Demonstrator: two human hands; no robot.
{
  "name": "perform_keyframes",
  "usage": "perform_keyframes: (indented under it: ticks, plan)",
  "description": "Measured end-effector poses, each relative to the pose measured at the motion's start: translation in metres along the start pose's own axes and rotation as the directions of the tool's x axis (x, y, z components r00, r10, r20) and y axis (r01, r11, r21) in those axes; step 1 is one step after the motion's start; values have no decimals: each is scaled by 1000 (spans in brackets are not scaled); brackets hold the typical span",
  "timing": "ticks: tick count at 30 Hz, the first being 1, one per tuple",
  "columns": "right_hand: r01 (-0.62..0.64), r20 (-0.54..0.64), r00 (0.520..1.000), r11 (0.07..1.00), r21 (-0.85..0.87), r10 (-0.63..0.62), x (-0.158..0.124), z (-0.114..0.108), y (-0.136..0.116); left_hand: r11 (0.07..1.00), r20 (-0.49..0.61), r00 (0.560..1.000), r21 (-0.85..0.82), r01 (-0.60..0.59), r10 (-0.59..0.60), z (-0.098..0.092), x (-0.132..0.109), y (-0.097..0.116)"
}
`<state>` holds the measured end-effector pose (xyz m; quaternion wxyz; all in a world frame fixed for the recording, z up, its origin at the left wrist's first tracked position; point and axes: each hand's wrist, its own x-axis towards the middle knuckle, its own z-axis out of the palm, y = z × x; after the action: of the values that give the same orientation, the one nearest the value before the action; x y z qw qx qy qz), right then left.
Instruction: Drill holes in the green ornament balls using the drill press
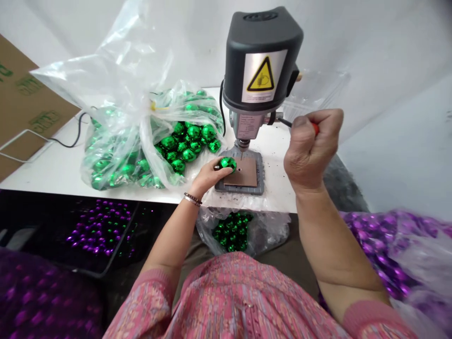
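Green bauble (228, 164) at the drill press (261, 61)
My left hand (206, 176) grips it over the base plate (260, 169); my right hand (310, 150) is closed around a red-handled tool (315, 128).

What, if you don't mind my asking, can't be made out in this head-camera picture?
All in the head view:
The red-handled tool in the right hand: the fingers hide most of its handle.
The green bauble in the left hand: the hand hides its underside.
The chuck of the bench drill: any bit is too small to make out.
The warning label: its small print is too small to read.
The cardboard sheet: its green printing is cut off by the left edge.
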<state>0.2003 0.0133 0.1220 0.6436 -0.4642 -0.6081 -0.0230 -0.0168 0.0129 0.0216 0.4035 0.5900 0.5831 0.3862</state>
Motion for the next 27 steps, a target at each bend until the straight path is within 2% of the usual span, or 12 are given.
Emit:
perform_keyframes:
  ticks: [3, 7, 14, 20, 22, 27]
  plan:
    - [-14, 29, 999, 1000, -24, 15, 0, -1, 1, 999, 37, 999, 40, 21, -23, 12, 5, 4]
    - [-30, 54, 998, 999, -26, 31, 0, -1, 2, 987, 2, 999, 157, 35, -36, 18, 12, 8]
    - [-61, 102, 993, 998, 0, 61, 1, -3, 0, 967, -26, 999, 254, 37, -31, 29, 14, 16]
    - [-75, 109, 991, 997, -5, 75, 1, -4, -2, 895, 23, 987, 418, -154, 159, 37, 14, 16]
    - [-64, 111, 992, 998, 1, 63, 2, -4, -1, 896, 36, 985, 411, -169, 169, 39, 15, 13]
    - [-42, 116, 992, 999, 6, 41, -2, -5, 2, 946, 28, 996, 311, -89, 84, 42, 16, 4]
